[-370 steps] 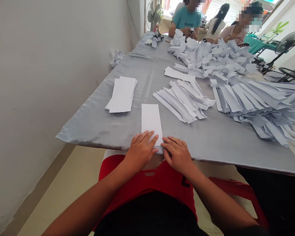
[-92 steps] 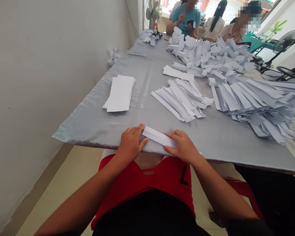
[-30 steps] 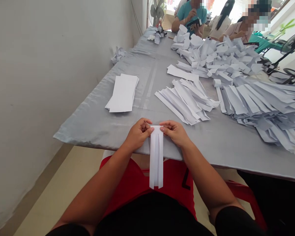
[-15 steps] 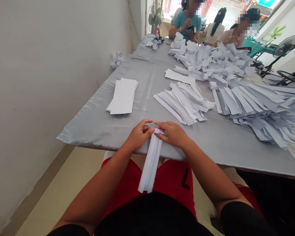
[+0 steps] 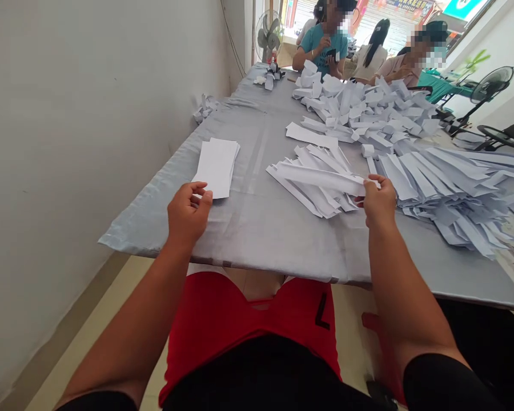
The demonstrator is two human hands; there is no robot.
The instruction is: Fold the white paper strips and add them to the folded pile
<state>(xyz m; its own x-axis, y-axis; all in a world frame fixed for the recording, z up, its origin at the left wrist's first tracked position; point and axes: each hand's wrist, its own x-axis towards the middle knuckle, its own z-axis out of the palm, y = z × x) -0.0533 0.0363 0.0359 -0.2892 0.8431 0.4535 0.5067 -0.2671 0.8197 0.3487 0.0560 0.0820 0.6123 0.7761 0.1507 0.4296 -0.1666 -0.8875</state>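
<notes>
My right hand (image 5: 379,200) is closed on the right end of a folded paper strip (image 5: 321,178). That strip lies over a small pile of folded strips (image 5: 310,197) in the middle of the table. On the left, my left hand (image 5: 190,208) is at the lower left corner of a stack of flat white sheets (image 5: 217,165). Its fingers are curled with the thumb near the fingertips; whether a sheet is between them is too small to tell.
The grey cloth-covered table (image 5: 248,234) has a large fan of folded strips (image 5: 437,177) at right and a heap of folded paper (image 5: 368,105) behind. People sit at the far end. A wall (image 5: 89,114) borders the left side.
My hands have parted from the table's front edge. The right one has carried the folded strip up and right onto the small pile; the left one has moved left to the flat stack.
</notes>
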